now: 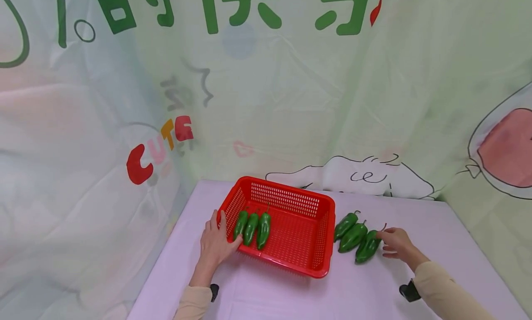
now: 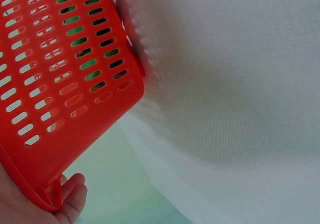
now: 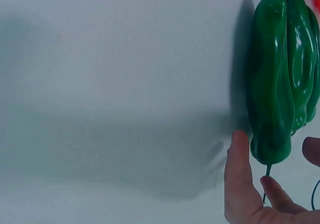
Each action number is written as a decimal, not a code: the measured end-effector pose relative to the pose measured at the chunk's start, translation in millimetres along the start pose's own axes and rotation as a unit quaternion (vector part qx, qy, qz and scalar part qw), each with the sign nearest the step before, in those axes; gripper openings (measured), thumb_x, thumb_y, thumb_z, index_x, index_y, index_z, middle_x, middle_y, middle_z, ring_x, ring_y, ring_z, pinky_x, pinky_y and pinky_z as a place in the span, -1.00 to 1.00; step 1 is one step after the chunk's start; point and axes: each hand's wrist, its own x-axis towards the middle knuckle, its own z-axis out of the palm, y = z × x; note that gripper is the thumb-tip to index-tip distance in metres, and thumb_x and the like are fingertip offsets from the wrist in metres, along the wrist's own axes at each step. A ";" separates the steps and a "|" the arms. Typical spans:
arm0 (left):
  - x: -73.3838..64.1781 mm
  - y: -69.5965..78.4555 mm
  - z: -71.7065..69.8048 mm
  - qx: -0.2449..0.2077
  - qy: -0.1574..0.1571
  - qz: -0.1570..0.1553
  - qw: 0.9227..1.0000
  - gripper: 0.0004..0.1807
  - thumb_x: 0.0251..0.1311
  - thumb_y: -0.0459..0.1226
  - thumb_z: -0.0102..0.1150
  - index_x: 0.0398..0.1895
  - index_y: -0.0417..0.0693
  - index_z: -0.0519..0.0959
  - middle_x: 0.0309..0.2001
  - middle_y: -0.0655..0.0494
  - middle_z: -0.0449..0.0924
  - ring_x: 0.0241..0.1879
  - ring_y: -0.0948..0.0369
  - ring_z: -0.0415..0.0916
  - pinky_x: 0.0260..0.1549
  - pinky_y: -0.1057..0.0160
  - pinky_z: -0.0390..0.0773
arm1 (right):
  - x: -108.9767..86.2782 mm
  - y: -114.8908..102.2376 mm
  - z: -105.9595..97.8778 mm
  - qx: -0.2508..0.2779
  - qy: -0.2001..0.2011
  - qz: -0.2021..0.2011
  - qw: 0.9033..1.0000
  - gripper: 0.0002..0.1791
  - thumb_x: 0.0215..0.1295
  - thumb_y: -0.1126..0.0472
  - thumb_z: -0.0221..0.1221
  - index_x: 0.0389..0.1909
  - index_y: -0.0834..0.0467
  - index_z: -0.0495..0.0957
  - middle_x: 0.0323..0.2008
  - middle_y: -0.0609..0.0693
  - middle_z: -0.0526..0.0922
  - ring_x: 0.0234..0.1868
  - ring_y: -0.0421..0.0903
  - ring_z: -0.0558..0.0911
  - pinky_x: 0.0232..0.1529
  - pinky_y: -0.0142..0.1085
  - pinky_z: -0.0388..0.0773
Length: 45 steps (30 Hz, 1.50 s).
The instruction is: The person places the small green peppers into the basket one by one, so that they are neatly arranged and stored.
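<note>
My left hand (image 1: 216,244) grips the left rim of a red plastic basket (image 1: 297,237), thumb over the inner side. In the left wrist view, fingertips (image 2: 75,199) curl round the rim of the perforated basket. Inside, at its left end, lie three green peppers (image 1: 251,228) side by side. Three more green peppers (image 1: 353,237) lie on the table just right of the basket. My right hand (image 1: 396,244) is at the stem end of the nearest one (image 1: 368,247). In the right wrist view its spread fingers (image 3: 238,179) flank that pepper's stem, not closed on it.
A pale cloth covers the table (image 1: 257,292). Behind and at both sides hangs a printed fabric backdrop (image 1: 291,103). A dark wrist device (image 1: 410,291) sits below my right sleeve, and another (image 1: 214,292) by the left cuff.
</note>
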 end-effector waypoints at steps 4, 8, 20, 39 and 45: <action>0.7 1.4 -0.2 -0.003 0.001 0.001 1.000 0.00 0.07 0.16 0.11 0.47 -0.31 0.17 0.44 -0.29 0.07 0.19 -0.12 0.25 0.04 -0.05 0.48 | 3.5 2.8 5.4 -0.003 0.000 0.002 1.000 -0.20 0.35 0.11 0.01 0.31 0.63 -0.06 0.20 0.63 0.15 0.15 0.51 0.38 -0.03 0.04 0.59; 1.2 2.2 1.1 0.002 0.001 0.005 1.000 0.01 0.07 0.17 0.10 0.47 -0.30 0.18 0.44 -0.28 0.08 0.18 -0.11 0.26 0.02 -0.03 0.49 | 5.6 5.7 9.0 -0.010 0.005 0.000 1.000 -0.19 0.34 0.10 0.02 0.30 0.66 -0.06 0.20 0.65 0.17 0.11 0.49 0.43 -0.05 0.06 0.60; 1.0 4.9 4.4 0.004 0.007 0.008 1.000 0.01 0.03 0.16 0.13 0.46 -0.30 0.19 0.43 -0.28 0.10 0.17 -0.11 0.27 0.02 -0.03 0.50 | 7.2 6.4 15.7 -0.005 0.031 0.010 0.999 -0.17 0.26 0.18 0.10 0.31 0.62 -0.06 0.20 0.62 0.18 0.02 0.39 0.53 -0.15 0.01 0.64; 0.6 2.7 0.3 -0.001 -0.002 0.001 1.000 0.02 0.06 0.16 0.12 0.48 -0.30 0.15 0.45 -0.29 0.06 0.18 -0.11 0.25 0.04 -0.04 0.48 | -8.2 -24.2 5.3 0.003 0.019 -0.033 0.999 -0.13 0.33 0.15 0.01 0.36 0.65 -0.18 0.24 0.66 0.09 0.12 0.43 0.45 -0.09 -0.01 0.63; 0.8 0.0 0.4 0.000 -0.001 -0.002 1.000 0.01 0.06 0.16 0.12 0.47 -0.31 0.17 0.45 -0.28 0.07 0.18 -0.11 0.25 0.02 -0.03 0.49 | -7.8 -37.0 6.8 -0.014 0.026 -0.046 0.999 -0.15 0.37 0.14 -0.04 0.37 0.64 -0.20 0.23 0.67 0.12 0.14 0.45 0.44 -0.11 -0.03 0.64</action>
